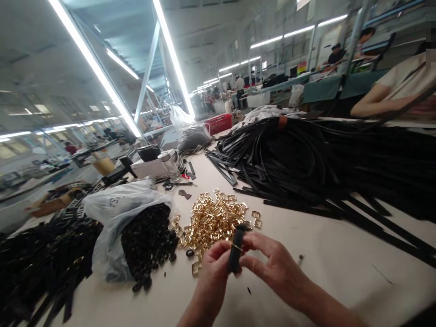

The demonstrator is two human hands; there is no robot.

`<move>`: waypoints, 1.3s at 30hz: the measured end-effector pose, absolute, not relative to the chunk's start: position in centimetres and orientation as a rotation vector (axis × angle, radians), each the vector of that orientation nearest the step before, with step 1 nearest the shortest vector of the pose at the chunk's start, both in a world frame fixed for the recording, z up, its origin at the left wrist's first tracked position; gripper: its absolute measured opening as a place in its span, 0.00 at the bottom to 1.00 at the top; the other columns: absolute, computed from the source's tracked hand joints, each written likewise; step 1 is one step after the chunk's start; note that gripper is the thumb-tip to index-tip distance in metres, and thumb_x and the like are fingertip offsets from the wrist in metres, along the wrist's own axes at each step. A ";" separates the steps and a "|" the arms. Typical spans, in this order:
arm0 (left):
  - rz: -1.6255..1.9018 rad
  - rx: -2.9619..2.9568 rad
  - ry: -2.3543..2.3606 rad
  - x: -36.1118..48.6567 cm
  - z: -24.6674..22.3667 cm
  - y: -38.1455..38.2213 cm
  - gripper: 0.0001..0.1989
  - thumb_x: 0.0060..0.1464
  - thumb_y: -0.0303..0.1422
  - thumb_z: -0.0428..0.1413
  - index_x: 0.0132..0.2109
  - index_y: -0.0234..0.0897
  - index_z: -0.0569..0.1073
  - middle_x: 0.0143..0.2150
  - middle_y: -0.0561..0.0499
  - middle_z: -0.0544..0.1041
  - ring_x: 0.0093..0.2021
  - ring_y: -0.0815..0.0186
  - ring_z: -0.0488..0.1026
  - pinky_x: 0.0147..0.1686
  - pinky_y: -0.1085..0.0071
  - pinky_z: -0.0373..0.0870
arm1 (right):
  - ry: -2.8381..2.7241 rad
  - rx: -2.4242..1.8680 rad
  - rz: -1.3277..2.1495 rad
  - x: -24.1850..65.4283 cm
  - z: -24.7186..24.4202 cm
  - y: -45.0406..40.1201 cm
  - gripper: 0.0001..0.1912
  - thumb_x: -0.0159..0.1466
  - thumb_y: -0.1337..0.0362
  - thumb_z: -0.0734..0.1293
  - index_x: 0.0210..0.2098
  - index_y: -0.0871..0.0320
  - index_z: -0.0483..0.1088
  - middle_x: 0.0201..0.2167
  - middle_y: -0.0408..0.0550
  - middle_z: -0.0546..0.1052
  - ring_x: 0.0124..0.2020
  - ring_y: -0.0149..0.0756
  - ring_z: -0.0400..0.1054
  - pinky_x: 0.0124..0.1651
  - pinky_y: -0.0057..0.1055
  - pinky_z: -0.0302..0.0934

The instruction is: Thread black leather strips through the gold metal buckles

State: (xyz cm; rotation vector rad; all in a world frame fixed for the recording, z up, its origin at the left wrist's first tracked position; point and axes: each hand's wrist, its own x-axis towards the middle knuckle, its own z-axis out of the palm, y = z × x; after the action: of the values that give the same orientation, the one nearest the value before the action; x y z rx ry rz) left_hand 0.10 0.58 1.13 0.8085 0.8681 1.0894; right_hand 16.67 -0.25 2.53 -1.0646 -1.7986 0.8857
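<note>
my left hand [213,268] closes around the lower half of a short black strap [237,240], thumb and fingers curled firmly on it, while my right hand [277,272] comes in from the right, partly open, its thumb and fingertips [254,243] pinching the strap near a thin gold loop [236,247]. the strap stands nearly upright between my hands, its long axis tilted slightly right, its upper end pointing away from me toward a heap of gold metal buckles [211,222] on the cream worktop [340,268]. my left hand is nearer the strap's lower end, my right nearer its upper end. beside the heap, a clear plastic bag [112,213] spills small black pieces [146,240]; its printed letters look like "sa", the rest lost in the folds. a great bundle of black straps [282,159], bound with a tan band [282,122], fills the right side. no other brand or label can be read
</note>
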 end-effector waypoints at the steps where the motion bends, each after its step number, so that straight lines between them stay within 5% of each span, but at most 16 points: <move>1: 1.091 0.802 0.871 0.2 1.0 0.6 0.10 0.46 0.35 0.67 0.32 0.32 0.79 0.30 0.48 0.78 0.24 0.71 0.65 0.27 0.73 0.60 | -1.787 -1.056 0.888 16.6 2.2 -0.1 0.09 0.67 0.57 0.66 0.41 0.54 0.75 0.41 0.46 0.77 0.44 0.39 0.71 0.49 0.33 0.64; 6: 1.127 0.708 0.813 0.4 0.6 0.8 0.09 0.45 0.34 0.68 0.31 0.33 0.79 0.26 0.51 0.74 0.25 0.71 0.65 0.27 0.74 0.59 | -1.852 -1.018 0.827 16.9 1.0 0.4 0.19 0.64 0.55 0.69 0.53 0.52 0.73 0.52 0.52 0.76 0.56 0.46 0.68 0.58 0.39 0.63; 13: 1.068 0.807 0.907 0.2 -0.1 0.5 0.11 0.45 0.36 0.69 0.32 0.33 0.80 0.26 0.51 0.75 0.25 0.72 0.65 0.28 0.74 0.62 | -1.664 -0.953 0.966 16.1 1.2 0.3 0.14 0.66 0.56 0.68 0.48 0.53 0.76 0.47 0.51 0.77 0.50 0.43 0.70 0.56 0.38 0.64; 19: 1.037 1.013 0.907 0.7 -0.8 0.8 0.16 0.46 0.43 0.67 0.30 0.32 0.81 0.22 0.50 0.75 0.23 0.70 0.68 0.25 0.74 0.63 | -1.278 -0.790 1.355 14.7 0.6 0.1 0.16 0.65 0.52 0.68 0.42 0.58 0.78 0.31 0.46 0.73 0.26 0.32 0.66 0.28 0.29 0.64; 21: 1.037 1.016 0.905 0.9 -0.7 0.9 0.19 0.46 0.47 0.67 0.30 0.31 0.81 0.20 0.50 0.74 0.22 0.71 0.67 0.24 0.75 0.61 | -1.215 -0.755 1.399 14.4 0.3 0.1 0.16 0.65 0.52 0.68 0.41 0.59 0.77 0.27 0.44 0.70 0.24 0.30 0.64 0.26 0.28 0.62; 27: 1.060 1.043 0.861 1.4 -0.6 0.7 0.20 0.45 0.47 0.67 0.31 0.31 0.80 0.22 0.49 0.75 0.22 0.70 0.71 0.23 0.75 0.63 | -1.321 -0.872 1.283 15.1 -0.2 0.4 0.17 0.65 0.50 0.66 0.38 0.57 0.77 0.26 0.45 0.74 0.22 0.32 0.67 0.24 0.27 0.64; 32: 1.078 0.992 0.882 1.7 -0.8 0.6 0.15 0.42 0.37 0.68 0.37 0.33 0.80 0.26 0.49 0.79 0.21 0.70 0.73 0.20 0.77 0.64 | -1.390 -1.113 0.960 17.6 -0.5 1.7 0.18 0.61 0.47 0.68 0.33 0.56 0.76 0.27 0.48 0.79 0.29 0.40 0.74 0.33 0.29 0.71; 39: 1.149 1.011 0.970 -2.2 2.7 2.2 0.18 0.42 0.38 0.67 0.40 0.34 0.78 0.31 0.48 0.80 0.25 0.68 0.75 0.26 0.74 0.68 | -1.399 -1.260 0.736 20.8 -0.2 3.3 0.20 0.59 0.43 0.67 0.31 0.55 0.74 0.22 0.46 0.77 0.19 0.36 0.70 0.25 0.30 0.68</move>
State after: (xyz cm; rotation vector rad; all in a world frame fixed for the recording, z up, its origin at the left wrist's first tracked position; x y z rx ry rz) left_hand -2.22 2.18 2.74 1.0112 0.9700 1.1485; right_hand 20.84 3.27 -0.22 -1.2597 -1.3986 0.7359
